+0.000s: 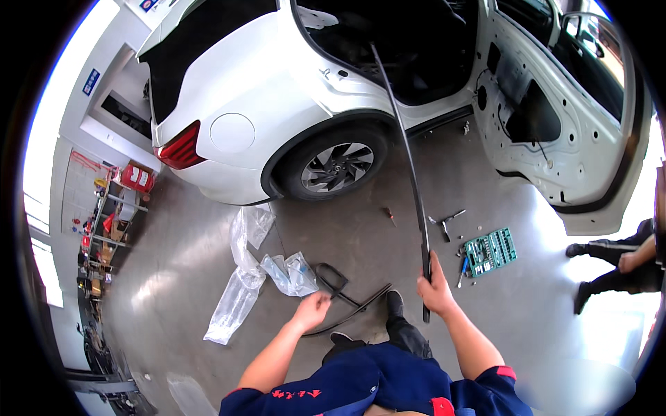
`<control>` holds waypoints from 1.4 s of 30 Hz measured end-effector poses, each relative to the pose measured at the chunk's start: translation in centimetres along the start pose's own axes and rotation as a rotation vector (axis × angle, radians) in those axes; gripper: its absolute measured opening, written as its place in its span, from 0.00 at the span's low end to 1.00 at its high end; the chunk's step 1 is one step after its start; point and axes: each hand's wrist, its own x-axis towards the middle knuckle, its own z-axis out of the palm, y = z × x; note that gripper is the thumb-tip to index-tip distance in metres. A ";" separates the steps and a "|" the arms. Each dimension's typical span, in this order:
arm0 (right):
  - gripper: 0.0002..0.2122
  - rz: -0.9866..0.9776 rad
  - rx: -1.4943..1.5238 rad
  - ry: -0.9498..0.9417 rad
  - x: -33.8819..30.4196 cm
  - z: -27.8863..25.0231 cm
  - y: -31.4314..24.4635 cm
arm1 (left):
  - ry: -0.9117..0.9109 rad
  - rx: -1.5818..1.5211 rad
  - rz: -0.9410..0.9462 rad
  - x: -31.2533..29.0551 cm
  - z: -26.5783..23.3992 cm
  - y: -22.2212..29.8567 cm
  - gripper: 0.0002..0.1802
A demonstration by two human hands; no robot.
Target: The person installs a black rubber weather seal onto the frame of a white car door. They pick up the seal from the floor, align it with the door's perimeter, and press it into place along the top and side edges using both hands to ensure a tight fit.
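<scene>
Navy work shirt (347, 378) sat nearest; beyond it, right hand (436, 284) gripped a long black strip (418, 201) reaching forward toward the white car (257, 83). Left hand (312, 310) blurred, hold unclear; strip handling seemed underway, calling for far-end control.

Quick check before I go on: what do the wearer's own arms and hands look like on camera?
The left hand and right hand are ungloved, and both forearms are bare, with no watch visible. The left sleeve and right sleeve are short and navy blue, with red trim plain at the right cuff.
</scene>
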 end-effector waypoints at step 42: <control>0.20 0.959 -0.887 -0.136 7.3 -19.1 21.5 | -0.168 -1.035 0.929 27.6 -21.0 47.4 0.19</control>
